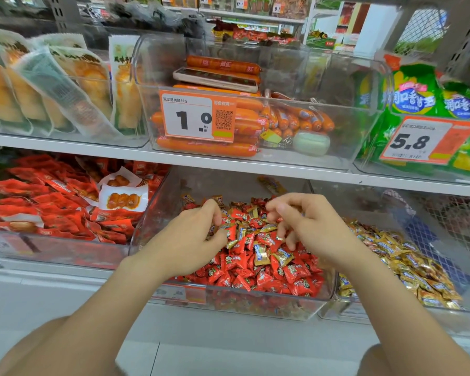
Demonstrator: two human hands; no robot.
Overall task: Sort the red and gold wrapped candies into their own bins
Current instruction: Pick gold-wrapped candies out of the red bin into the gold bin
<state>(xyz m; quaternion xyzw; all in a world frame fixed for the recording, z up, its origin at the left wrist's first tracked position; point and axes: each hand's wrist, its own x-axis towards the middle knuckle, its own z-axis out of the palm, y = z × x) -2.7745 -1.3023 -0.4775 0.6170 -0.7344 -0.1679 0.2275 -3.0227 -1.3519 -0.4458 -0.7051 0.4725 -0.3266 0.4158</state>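
Gold foil-wrapped candies [261, 255] lie stray among red wrapped candies [296, 272] in middle clear plastic bin [255, 297], between both hands. Left hand [196, 240] and right hand [310, 229] curl fingers into pile; pinching or not, cannot tell. Clear bin of gold candies [334, 278] sits just right; right hand nearer.

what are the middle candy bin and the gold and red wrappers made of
The candy bin looks like clear hard plastic: candies show through its glossy wall. The gold wrappers seem metallised foil or film, shiny and creased. The red wrappers look like printed glossy plastic film, though it could be coated paper.
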